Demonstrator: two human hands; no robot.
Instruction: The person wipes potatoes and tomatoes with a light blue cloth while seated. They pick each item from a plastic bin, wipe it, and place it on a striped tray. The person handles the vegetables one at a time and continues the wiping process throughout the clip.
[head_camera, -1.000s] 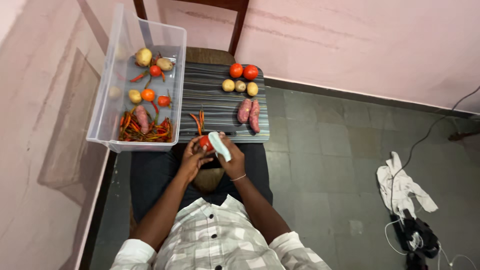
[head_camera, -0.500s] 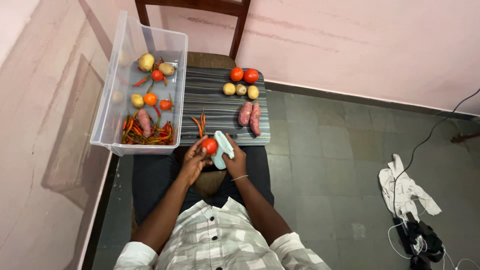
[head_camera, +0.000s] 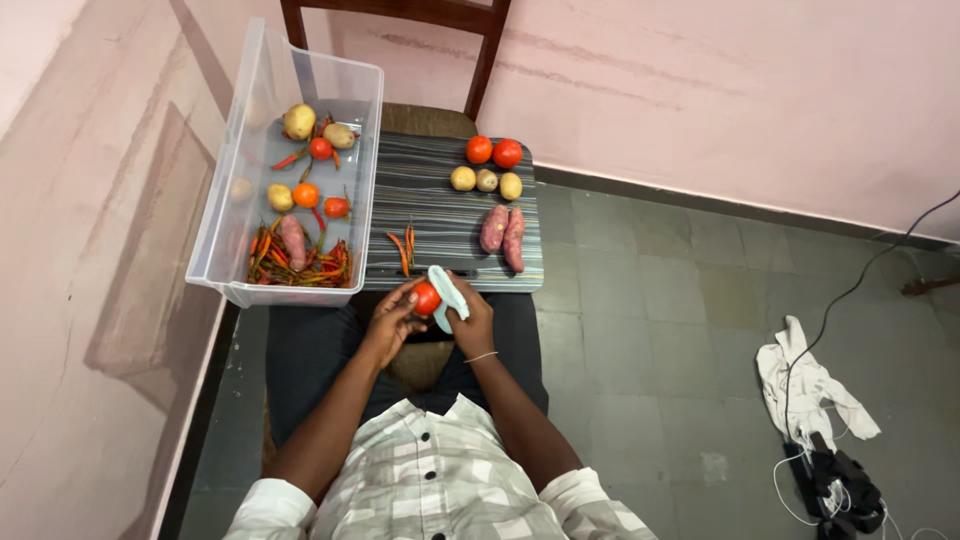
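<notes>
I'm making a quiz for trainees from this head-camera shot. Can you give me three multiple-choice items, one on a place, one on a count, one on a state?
1. Where do the two sweet potatoes lie?
A. in the clear plastic bin
B. on the striped mat
C. on the floor

2. How many tomatoes lie at the far edge of the striped mat?
A. two
B. four
C. none

3. What is the state of the tomato at the hands?
A. lying loose on the mat
B. held in the left hand, with a pale cloth against it
C. dropped into the bin

Answers:
1 B, they lie side by side on the mat's right part.
2 A, a pair sits beyond three small potatoes.
3 B, the left hand grips it while the right hand holds the pale cloth to it.
</notes>
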